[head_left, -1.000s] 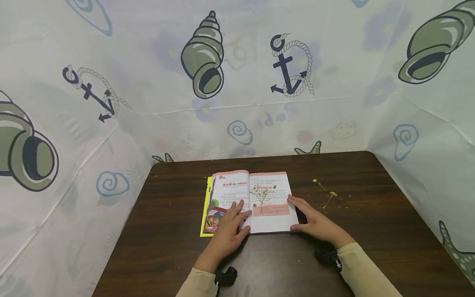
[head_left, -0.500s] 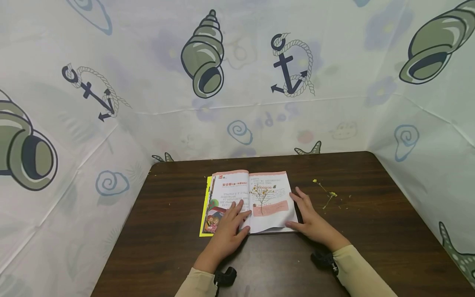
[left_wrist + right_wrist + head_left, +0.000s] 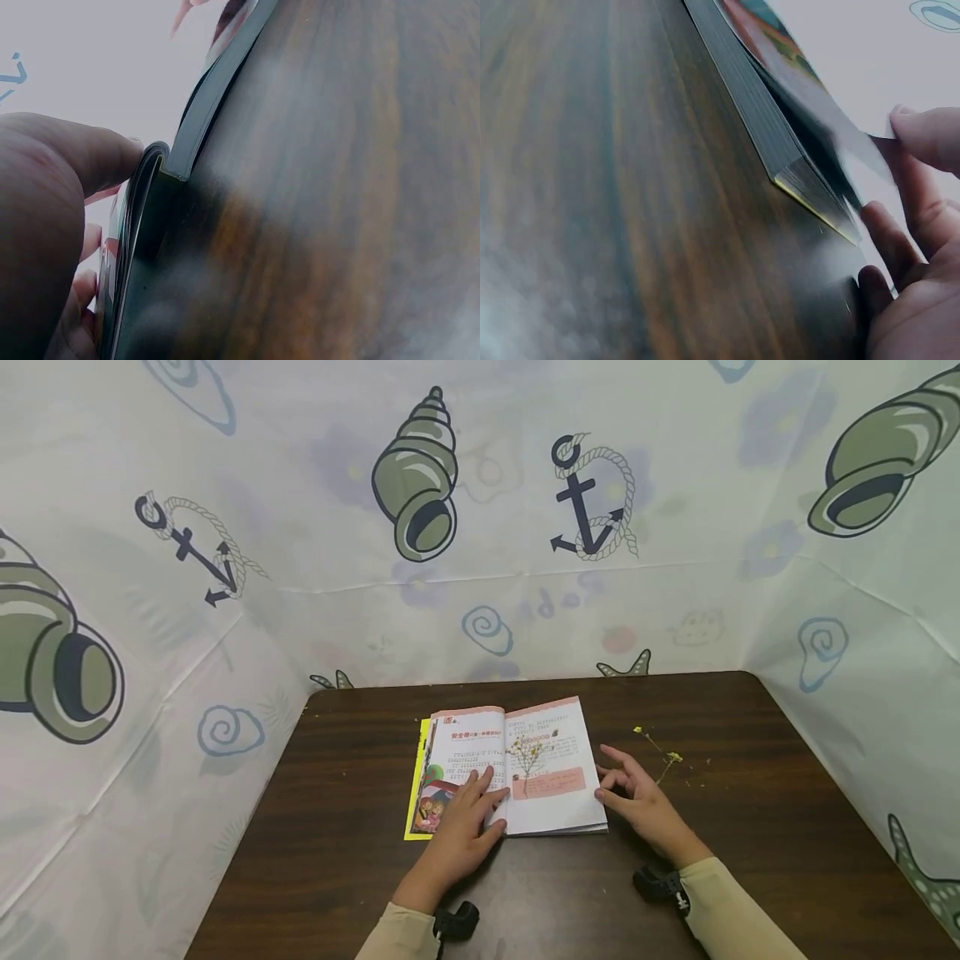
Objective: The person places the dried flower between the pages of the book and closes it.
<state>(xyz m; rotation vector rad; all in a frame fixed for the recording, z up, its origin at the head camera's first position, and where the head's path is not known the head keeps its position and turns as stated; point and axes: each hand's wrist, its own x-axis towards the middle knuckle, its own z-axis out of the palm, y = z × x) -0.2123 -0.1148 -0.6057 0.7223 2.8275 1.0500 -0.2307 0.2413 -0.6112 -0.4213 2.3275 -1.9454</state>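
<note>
An open book (image 3: 555,812) lies on the dark wooden table, its yellow cover edge (image 3: 414,793) showing at the left. On its right page is a thin sprig (image 3: 529,758) with small yellow flowers. My left hand (image 3: 461,831) rests on the left page with fingers spread; in the left wrist view its thumb (image 3: 109,157) presses near the book's fold. My right hand (image 3: 641,802) pinches the outer edge of the right page between thumb and forefinger. In the right wrist view that page (image 3: 810,101) is raised off the page block (image 3: 739,94) below it.
Right of the book, a loose sprig with yellow flowers (image 3: 674,757) lies on the table (image 3: 315,827) among small bits. A white cloth (image 3: 517,618) printed with shells and anchors hangs behind and at both sides. Black wrist cameras (image 3: 457,921) sit on both wrists.
My right hand slid inward on the right page, buckling it, then moved back out to the right with its edge pinched and lifted. The left hand has stayed in place.
</note>
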